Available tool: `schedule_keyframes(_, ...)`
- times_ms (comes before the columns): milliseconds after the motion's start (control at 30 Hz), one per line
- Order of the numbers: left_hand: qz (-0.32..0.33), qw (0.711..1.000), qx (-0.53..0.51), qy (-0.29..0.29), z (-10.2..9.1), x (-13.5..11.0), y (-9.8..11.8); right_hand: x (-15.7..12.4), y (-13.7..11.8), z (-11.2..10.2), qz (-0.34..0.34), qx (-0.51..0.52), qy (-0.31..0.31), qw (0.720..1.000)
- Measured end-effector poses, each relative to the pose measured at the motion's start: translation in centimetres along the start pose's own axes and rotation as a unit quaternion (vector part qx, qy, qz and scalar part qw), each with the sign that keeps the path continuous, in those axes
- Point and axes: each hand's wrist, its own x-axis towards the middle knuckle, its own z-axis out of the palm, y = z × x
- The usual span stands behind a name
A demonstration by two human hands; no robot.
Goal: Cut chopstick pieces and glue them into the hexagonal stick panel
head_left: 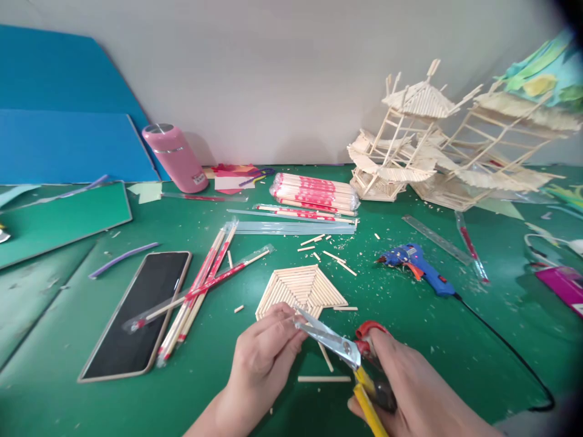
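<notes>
My right hand (pixel 410 388) grips a pair of scissors (pixel 339 346) with red and yellow handles, the blades pointing left and partly apart. My left hand (pixel 266 352) pinches a thin wooden stick at the blade tips; the stick itself is mostly hidden by my fingers. Just beyond both hands lies a flat panel of glued sticks (pixel 300 290) with an arrow-like outline. Two cut sticks (pixel 324 379) lie on the green mat (pixel 82 364) between my hands.
A phone (pixel 136 315) lies face up at the left beside wrapped chopsticks (pixel 200 285). A blue glue gun (pixel 416 264) with its cord rests at the right. A chopstick pack (pixel 314 193), pink bottle (pixel 175 156), ruler (pixel 435 238) and stick pagoda models (pixel 410 145) stand farther back.
</notes>
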Motion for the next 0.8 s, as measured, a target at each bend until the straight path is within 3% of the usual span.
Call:
schedule_keyframes(300, 0.003, 1.000, -0.025, -0.002, 0.0, 0.1, 0.5, -0.2, 0.7, 0.8, 0.022, 0.038, -0.069, 0.997)
schedule_keyframes(633, 0.004, 0.999, -0.040, 0.016, 0.3, -0.5, 0.1, -0.5, 1.6, 2.1, 0.031, 0.025, -0.028, 0.999)
schedule_keyframes(800, -0.062, 0.996, -0.059, 0.008, 0.5, -0.6, 0.1, -0.1, 1.5, 2.2, 0.026, 0.061, 0.012, 0.998)
